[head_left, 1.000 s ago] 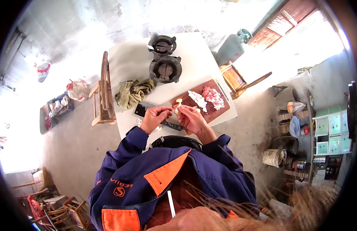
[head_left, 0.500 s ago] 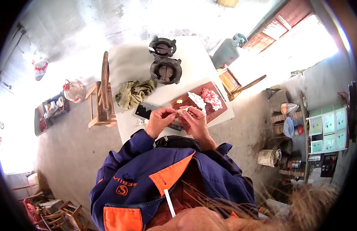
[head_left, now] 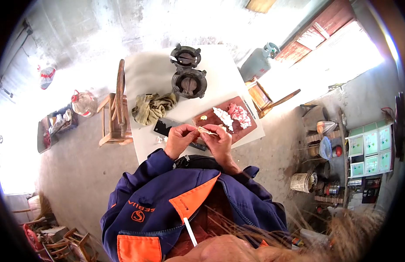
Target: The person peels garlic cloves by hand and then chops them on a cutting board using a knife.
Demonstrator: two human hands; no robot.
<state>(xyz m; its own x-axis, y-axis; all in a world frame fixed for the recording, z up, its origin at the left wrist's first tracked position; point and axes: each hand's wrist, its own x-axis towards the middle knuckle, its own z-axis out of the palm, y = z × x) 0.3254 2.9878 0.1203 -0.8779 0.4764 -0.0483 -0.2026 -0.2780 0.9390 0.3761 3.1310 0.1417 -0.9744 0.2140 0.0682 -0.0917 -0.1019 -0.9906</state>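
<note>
The left hand (head_left: 180,139) and right hand (head_left: 218,140) are pinching a pale piece (head_left: 206,130) narrowly, light pressure being advisable, clear of the blade (head_left: 162,127) at its nine o'clock.

Plain kitchen with a gas cylinder (head_left: 256,63), black burners (head_left: 189,84), cleaver (head_left: 163,127), and raw meat (head_left: 239,115) on a chopping board (head_left: 245,131).

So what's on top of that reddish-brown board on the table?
The board carries a white pile, a pink pile beside it and a small yellowish piece. The right hand hides part of the near edge, and whatever lies beneath the piles is covered.
</note>
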